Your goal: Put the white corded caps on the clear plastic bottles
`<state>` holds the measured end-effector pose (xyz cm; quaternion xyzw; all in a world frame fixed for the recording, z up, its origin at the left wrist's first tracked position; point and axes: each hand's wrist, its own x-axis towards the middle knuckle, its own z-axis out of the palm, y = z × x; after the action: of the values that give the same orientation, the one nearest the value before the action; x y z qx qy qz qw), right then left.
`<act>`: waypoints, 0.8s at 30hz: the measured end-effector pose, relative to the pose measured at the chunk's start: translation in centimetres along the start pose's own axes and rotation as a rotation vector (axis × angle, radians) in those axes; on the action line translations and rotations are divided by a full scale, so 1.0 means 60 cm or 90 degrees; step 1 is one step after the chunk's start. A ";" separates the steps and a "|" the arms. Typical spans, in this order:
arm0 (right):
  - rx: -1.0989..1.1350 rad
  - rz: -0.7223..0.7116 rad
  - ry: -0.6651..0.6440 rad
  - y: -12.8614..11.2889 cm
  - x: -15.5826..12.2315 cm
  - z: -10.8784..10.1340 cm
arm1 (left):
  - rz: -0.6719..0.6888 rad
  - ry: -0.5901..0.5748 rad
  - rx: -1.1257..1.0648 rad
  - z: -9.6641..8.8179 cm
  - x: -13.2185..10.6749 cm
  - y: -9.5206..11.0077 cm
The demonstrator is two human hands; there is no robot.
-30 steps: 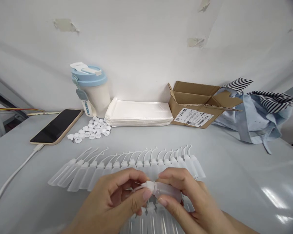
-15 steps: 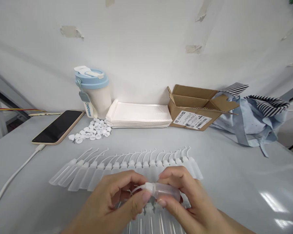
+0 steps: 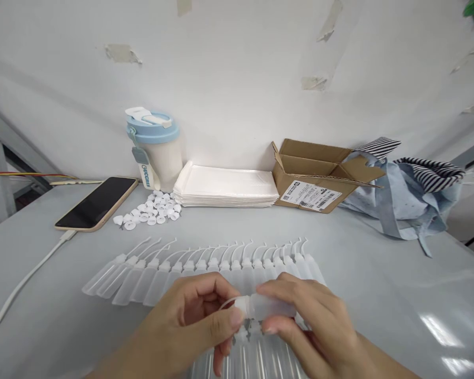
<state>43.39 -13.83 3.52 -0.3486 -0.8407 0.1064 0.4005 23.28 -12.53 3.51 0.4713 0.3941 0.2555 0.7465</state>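
Between my two hands a small translucent plastic bottle (image 3: 270, 306) lies sideways, with a white cap and a thin curved spout pointing left. My left hand (image 3: 205, 316) pinches the cap end between thumb and fingers. Round the bottle's body are the thumb and fingers of my right hand (image 3: 312, 316). Behind my hands stretches a row of similar bottles (image 3: 152, 284), their thin curved spouts pointing away from me. Closer to me, beneath my hands, lie more clear bottles (image 3: 253, 358), partly hidden by my fingers.
A pile of small white caps (image 3: 154, 209) lies beside a phone (image 3: 97, 205) on its charging cable. A blue-lidded cup (image 3: 161, 163), a stack of white envelopes (image 3: 227, 187), an opened cardboard box (image 3: 312, 195) and a light blue cloth bag (image 3: 406, 195) line the wall.
My right fingers have shifted and now lie flatter over the bottle's body. The bottle has moved slightly right, and the camera view has shifted a little.
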 end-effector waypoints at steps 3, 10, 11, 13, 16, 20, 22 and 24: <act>0.098 0.112 -0.029 -0.002 0.003 -0.003 | 0.082 0.050 0.119 0.006 -0.005 -0.009; 0.205 0.227 -0.078 0.010 -0.003 0.007 | 0.148 0.133 0.344 0.005 -0.006 -0.012; 0.195 0.193 -0.061 0.011 -0.003 0.009 | 0.130 0.113 0.321 0.003 -0.005 -0.009; 0.169 0.109 -0.026 0.013 -0.003 0.012 | 0.104 0.068 0.279 0.000 -0.005 -0.004; 0.134 0.001 0.003 0.015 -0.001 0.013 | 0.067 0.014 0.249 -0.004 -0.005 0.004; 0.074 -0.034 0.001 0.012 0.001 0.007 | 0.013 -0.056 0.252 -0.002 -0.008 0.008; 0.042 -0.011 -0.004 0.008 0.000 0.003 | 0.020 -0.051 0.280 0.001 -0.009 0.007; 0.016 -0.002 -0.012 0.004 0.000 -0.001 | 0.081 -0.006 0.337 0.004 -0.010 0.001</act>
<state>43.57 -13.64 3.45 -0.3409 -0.8437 0.1194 0.3971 23.16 -13.10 3.87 0.6752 0.4133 0.1875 0.5814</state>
